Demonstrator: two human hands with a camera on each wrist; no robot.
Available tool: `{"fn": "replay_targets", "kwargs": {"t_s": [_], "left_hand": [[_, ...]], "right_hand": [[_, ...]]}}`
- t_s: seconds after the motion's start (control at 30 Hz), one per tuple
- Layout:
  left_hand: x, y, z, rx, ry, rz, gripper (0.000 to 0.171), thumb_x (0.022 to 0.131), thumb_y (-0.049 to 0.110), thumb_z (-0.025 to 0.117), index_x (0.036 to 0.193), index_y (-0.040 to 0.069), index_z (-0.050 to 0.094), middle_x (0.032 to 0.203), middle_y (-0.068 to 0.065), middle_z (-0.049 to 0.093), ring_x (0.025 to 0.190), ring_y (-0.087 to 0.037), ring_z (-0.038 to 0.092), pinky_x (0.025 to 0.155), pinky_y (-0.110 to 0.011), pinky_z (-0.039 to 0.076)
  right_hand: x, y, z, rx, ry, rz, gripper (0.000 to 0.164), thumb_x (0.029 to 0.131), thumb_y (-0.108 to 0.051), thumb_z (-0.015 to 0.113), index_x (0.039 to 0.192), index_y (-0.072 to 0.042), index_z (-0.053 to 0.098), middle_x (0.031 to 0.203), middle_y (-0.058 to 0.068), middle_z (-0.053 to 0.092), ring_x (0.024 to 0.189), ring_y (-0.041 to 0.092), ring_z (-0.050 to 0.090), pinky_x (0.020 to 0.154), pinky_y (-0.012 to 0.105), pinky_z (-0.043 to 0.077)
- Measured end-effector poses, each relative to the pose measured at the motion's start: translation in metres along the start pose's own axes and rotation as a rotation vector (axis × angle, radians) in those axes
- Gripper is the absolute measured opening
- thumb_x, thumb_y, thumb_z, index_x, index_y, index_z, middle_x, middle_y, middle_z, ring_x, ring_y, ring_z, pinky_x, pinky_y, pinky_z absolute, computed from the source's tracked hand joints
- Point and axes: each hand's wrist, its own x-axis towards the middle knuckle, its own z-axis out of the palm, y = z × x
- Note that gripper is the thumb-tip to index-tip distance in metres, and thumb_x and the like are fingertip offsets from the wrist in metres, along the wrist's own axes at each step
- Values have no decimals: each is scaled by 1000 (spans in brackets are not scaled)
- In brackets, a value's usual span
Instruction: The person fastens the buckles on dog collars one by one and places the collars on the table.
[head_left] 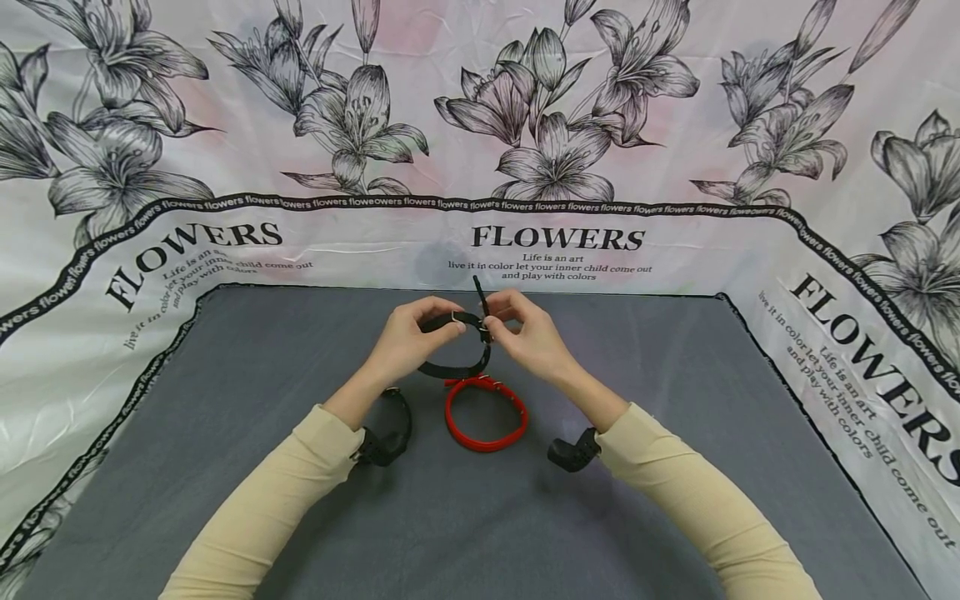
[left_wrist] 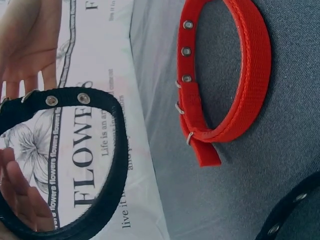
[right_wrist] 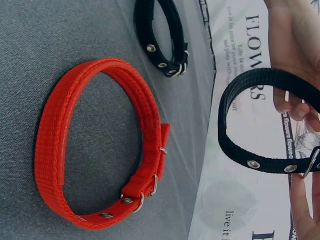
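Both hands hold a black collar (head_left: 453, 372) up off the table. My left hand (head_left: 412, 333) pinches the band with thumb and fingers, while my right hand (head_left: 531, 335) grips it by the buckle, where the strap's loose end points upward. Metal eyelets and a ring show on this black collar (left_wrist: 120, 150) in the left wrist view. Just on the near side lies a red collar (head_left: 486, 447), buckled into a loop. A second black collar (head_left: 409, 417) rests beside my left wrist, partly hidden by the wrist and its camera; the right wrist view shows its eyelets and buckle.
A grey cloth (head_left: 637, 358) covers the table. Behind and at the sides hangs a white floral sheet (head_left: 360, 233) with printed lettering. A black wrist camera (head_left: 573, 450) sits below my right forearm, close above the table.
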Motion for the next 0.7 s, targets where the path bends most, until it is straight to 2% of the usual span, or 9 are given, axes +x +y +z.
{"fn": "replay_targets", "kwargs": {"t_s": [0.23,0.37,0.53,0.7], "left_hand": [[-13,31,2,2,39,26,26,89,15,61,113,4,61,106,-12,64,94,-24,58,74,-33,46],[-15,36,3,-13,54,34,26,90,14,60,114,3,61,107,-14,63,94,-24,58,74,-32,45],[-13,35,4,-34,69,25,26,90,16,60,113,4,62,109,-12,62,97,-24,58,77,-34,46],[-2,11,8,-53,87,23,26,89,22,63,113,12,63,108,-8,64,95,-22,59,77,-36,47]], "right_hand": [[-1,-2,-2,-41,13,7,22,91,-11,57,113,-9,55,111,9,59,95,20,60,73,31,53],[-2,-1,-3,-62,-2,10,20,91,-14,58,110,-13,56,110,4,59,100,18,58,78,34,52],[-2,-2,-4,-60,-21,36,15,90,-15,58,105,-14,55,107,2,59,103,16,57,82,34,51],[-2,-1,-5,-40,-27,47,15,90,-14,58,105,-11,55,108,3,59,104,17,57,84,35,50]]}}
